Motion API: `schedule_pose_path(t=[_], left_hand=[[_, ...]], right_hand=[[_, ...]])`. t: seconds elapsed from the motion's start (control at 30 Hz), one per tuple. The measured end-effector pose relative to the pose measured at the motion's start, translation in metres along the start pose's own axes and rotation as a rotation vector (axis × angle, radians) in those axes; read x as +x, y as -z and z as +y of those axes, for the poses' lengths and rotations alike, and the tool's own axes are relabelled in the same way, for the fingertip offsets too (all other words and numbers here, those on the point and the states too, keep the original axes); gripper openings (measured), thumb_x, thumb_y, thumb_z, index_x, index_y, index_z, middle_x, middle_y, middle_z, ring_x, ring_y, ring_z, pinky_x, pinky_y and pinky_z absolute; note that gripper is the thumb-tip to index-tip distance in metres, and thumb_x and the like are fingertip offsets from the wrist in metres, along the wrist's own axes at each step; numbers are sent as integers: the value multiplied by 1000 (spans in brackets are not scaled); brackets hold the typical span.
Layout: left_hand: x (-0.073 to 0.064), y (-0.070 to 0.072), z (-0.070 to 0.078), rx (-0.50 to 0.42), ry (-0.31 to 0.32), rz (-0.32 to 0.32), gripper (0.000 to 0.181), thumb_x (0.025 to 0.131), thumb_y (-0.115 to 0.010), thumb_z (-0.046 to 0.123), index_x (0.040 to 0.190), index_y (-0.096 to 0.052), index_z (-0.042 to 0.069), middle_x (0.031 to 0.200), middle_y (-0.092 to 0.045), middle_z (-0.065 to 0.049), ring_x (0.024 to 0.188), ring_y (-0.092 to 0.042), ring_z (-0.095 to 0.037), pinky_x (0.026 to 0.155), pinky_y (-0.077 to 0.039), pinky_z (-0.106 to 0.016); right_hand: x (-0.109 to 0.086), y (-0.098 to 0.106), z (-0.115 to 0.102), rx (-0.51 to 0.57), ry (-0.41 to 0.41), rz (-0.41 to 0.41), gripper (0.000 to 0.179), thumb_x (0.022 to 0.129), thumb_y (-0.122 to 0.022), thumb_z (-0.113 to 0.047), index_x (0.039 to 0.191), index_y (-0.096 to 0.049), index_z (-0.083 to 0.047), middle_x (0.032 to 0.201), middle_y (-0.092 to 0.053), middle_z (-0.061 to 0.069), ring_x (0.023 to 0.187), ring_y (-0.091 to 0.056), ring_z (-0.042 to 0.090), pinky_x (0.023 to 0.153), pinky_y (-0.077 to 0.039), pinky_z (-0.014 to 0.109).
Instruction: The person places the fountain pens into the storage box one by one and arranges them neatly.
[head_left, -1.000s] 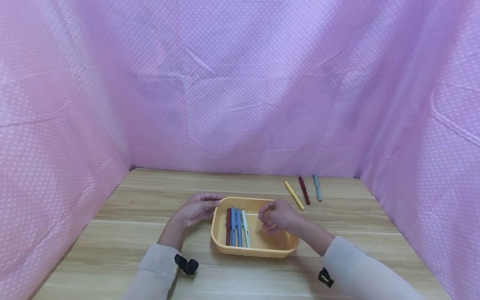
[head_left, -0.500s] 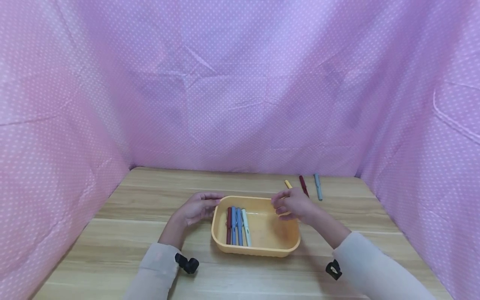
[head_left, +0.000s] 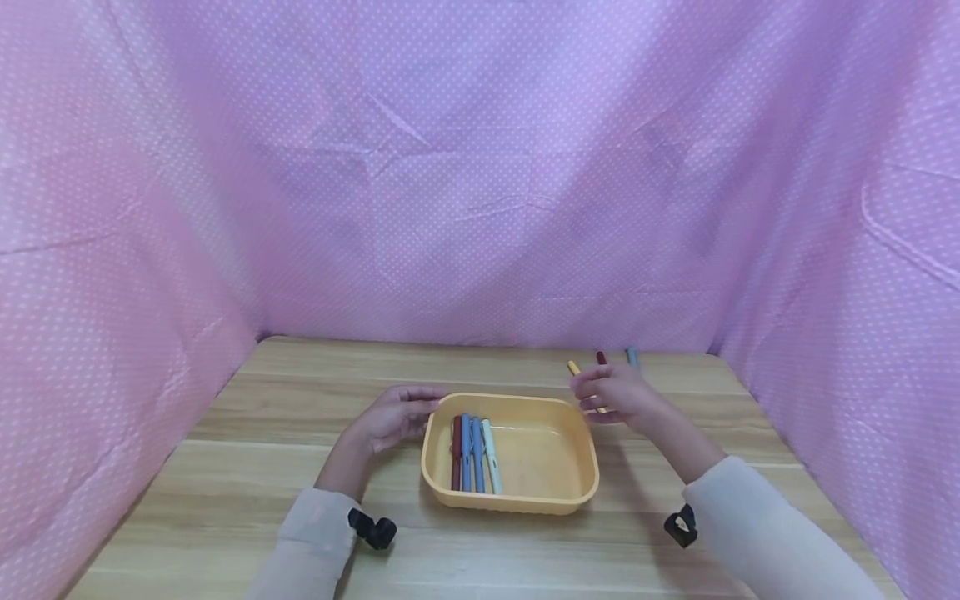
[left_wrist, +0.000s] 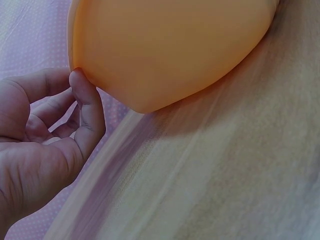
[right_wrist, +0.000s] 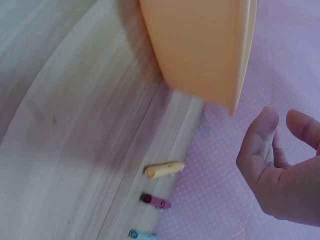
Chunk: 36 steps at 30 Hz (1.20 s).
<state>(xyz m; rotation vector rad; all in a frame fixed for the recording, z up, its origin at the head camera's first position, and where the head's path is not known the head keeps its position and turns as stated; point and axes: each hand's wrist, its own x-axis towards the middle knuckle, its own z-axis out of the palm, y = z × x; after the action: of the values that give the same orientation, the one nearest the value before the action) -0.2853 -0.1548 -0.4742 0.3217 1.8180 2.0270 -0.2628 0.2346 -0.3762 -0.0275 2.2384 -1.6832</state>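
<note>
My left hand (head_left: 392, 421) pinches the far left corner of a yellow-orange plastic tray (head_left: 551, 454); in the left wrist view the thumb presses the tray's wall (left_wrist: 165, 50) near the rim. Inside, along the left side, lie a dark red pen (head_left: 457, 454), two blue pens (head_left: 477, 454) and a pale mint pen (head_left: 491, 457), side by side. My right hand (head_left: 618, 395) hovers past the tray's far right corner, thumb and fingers apart, holding nothing. It partly covers a yellow pen (right_wrist: 165, 169), a second dark red pen (right_wrist: 156, 202) and a grey-blue pen (right_wrist: 142, 234) on the table.
Tray and loose pens are on a light wood-grain table (head_left: 247, 467). A pink cloth with white dots (head_left: 480, 208) hangs close behind the table's far edge and along both sides. Black clips (head_left: 373, 529) sit at both sleeve cuffs.
My right hand has moved out of the tray, over its far right corner, rightward and away toward the loose pens, covering more of them. The left hand and tray stay nearly still.
</note>
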Motion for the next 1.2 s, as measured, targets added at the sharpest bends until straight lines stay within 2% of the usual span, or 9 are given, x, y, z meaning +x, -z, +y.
schedule_pose_path(t=[0.1, 0.23, 0.43, 0.77, 1.03, 1.2], left_hand=[[0, 0, 0, -6, 6, 2, 41, 101, -62, 6, 139, -55, -7, 132, -66, -20, 109, -69, -22, 92, -58, -38], [0, 1, 2, -1, 9, 5, 41, 101, -62, 6, 140, -55, -6, 134, -64, -21, 111, -68, -23, 92, -58, -35], [-1, 0, 3, 1, 17, 8, 43, 100, -62, 6, 140, -54, -7, 135, -63, -23, 110, -68, -23, 90, -58, -34], [-1, 0, 2, -9, 11, 1, 43, 101, -62, 5, 140, -54, -8, 134, -63, -23, 107, -69, -22, 89, -58, -34], [-1, 0, 1, -8, 13, -3, 43, 101, -62, 6, 140, -54, -7, 131, -65, -20, 106, -69, -21, 90, -59, -34], [0, 0, 2, -4, 10, 1, 44, 101, -62, 6, 141, -53, -8, 134, -63, -23, 109, -69, -23, 91, -58, -35]], right_hand=[[1, 7, 1, 10, -14, 21, 25, 97, -66, -11, 119, -65, 2, 101, -66, 6, 85, -67, 17, 81, -61, 36], [0, 15, 1, -2, -27, 45, 26, 99, -64, -11, 122, -63, 2, 96, -66, 4, 84, -66, 15, 80, -60, 34], [3, 29, 7, -3, -41, 66, 30, 101, -61, -10, 127, -60, 4, 95, -65, 4, 87, -65, 17, 82, -58, 33], [10, 49, 17, -7, -52, 91, 18, 101, -59, -9, 117, -65, -2, 98, -65, 3, 89, -65, 17, 89, -58, 39], [13, 62, 26, -13, -40, 138, 32, 103, -58, -8, 131, -55, 7, 97, -62, 0, 87, -63, 15, 75, -58, 27], [16, 71, 31, -54, -28, 163, 43, 104, -56, -10, 139, -45, 11, 106, -61, 0, 92, -62, 15, 81, -58, 28]])
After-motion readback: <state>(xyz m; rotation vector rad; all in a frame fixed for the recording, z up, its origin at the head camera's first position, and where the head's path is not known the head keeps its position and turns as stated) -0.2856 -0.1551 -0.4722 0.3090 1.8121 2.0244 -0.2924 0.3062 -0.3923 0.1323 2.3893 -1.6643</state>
